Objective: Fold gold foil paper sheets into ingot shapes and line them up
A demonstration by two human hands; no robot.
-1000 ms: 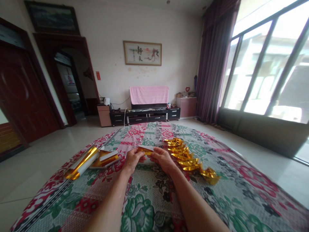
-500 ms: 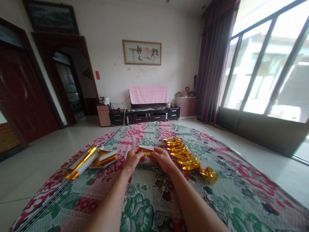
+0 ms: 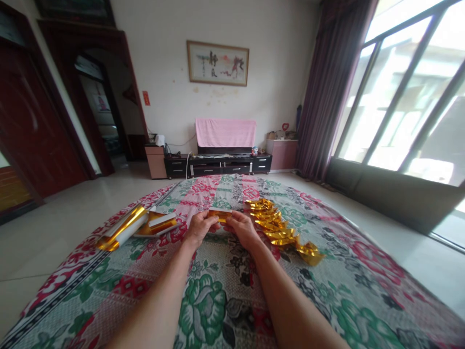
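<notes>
Between my two hands is a small sheet of gold foil paper [image 3: 220, 216], its far edge showing white. My left hand [image 3: 199, 230] pinches its left end between thumb and fingers. The right end is gripped the same way by my right hand [image 3: 242, 229]. Just right of my right hand lies a row of folded gold paper pieces [image 3: 274, 224], overlapping one another. To the left of my left hand rests a stack of gold-and-white paper sheets [image 3: 162, 224], beside a rolled bundle of the same paper [image 3: 123, 228].
A flowered cloth [image 3: 205, 310] in red, green and grey covers the round surface under my hands. Beyond it, a low black cabinet [image 3: 221, 167] stands by the wall, with a pink cloth [image 3: 225, 133] above it. Windows [image 3: 395, 97] and a purple curtain [image 3: 323, 92] are on the right.
The view has tipped downward a little, so the room sits higher in the picture. Both hands keep hold of the gold paper, and more of its gold face shows between them.
</notes>
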